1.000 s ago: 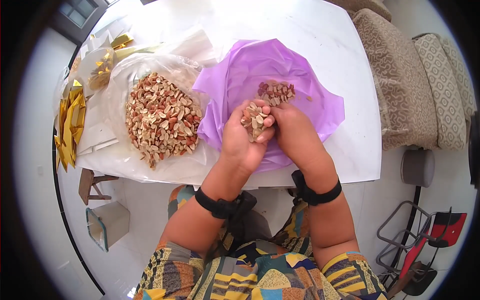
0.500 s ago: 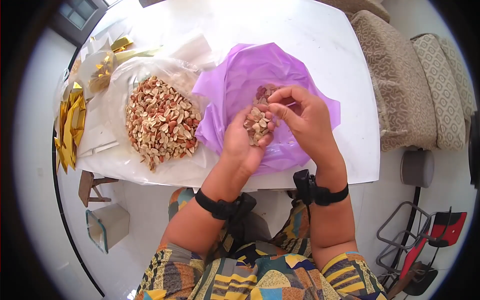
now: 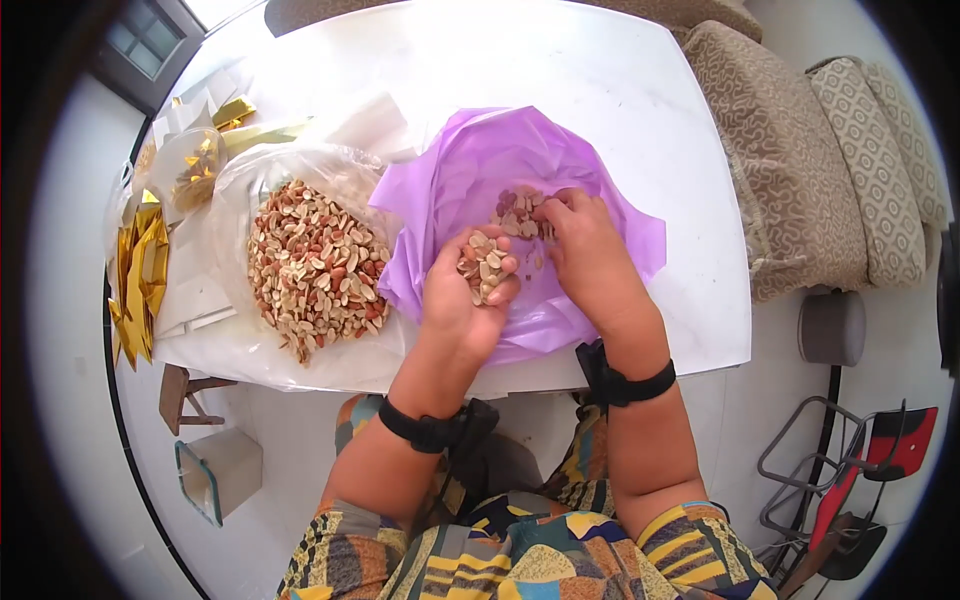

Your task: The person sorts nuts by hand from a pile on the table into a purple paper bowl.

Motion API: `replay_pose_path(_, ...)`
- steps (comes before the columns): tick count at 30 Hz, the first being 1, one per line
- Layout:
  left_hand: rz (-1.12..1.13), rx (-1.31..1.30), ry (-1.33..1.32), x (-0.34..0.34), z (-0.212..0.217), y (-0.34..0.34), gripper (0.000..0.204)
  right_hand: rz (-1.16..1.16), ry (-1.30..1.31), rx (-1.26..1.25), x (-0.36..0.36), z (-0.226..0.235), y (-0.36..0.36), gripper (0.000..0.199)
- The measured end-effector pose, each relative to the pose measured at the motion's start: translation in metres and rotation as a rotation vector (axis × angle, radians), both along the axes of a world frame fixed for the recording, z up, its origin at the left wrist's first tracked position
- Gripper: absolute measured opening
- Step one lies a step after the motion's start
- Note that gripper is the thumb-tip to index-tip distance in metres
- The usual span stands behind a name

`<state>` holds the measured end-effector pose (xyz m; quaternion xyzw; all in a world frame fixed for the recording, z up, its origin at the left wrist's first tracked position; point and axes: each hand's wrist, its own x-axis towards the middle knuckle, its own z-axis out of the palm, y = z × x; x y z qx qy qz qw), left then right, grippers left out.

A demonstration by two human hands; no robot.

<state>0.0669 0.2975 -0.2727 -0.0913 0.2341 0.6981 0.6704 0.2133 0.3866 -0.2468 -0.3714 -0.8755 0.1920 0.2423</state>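
The loose handful of tan and reddish-brown split nuts is best cradled palm-up and level over the crumpled purple plastic bag, so that any strays are caught; nuts are best lifted lightly, a few at a time, by the fingertips. By the left hand, the handful is held in a shallow cup, the fingers loosely curled round it and the top left uncovered. By the right hand, the small nut pile inside the bag is touched with bent fingers; whether a nut is pinched there cannot be told, since the fingertips are hidden. The bag is supported by the white desk.
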Motion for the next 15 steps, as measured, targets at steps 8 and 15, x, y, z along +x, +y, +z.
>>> replay_pose_path(8,-0.019,-0.028,-0.016,-0.003,0.001,0.000,0.026,-0.094,0.014,-0.138,-0.007,0.002,0.002,0.016)
replay_pose_path(15,-0.064,-0.031,0.011,-0.002,0.001,0.001,0.027,-0.088,0.069,-0.143,-0.003,0.004,0.012,0.017)
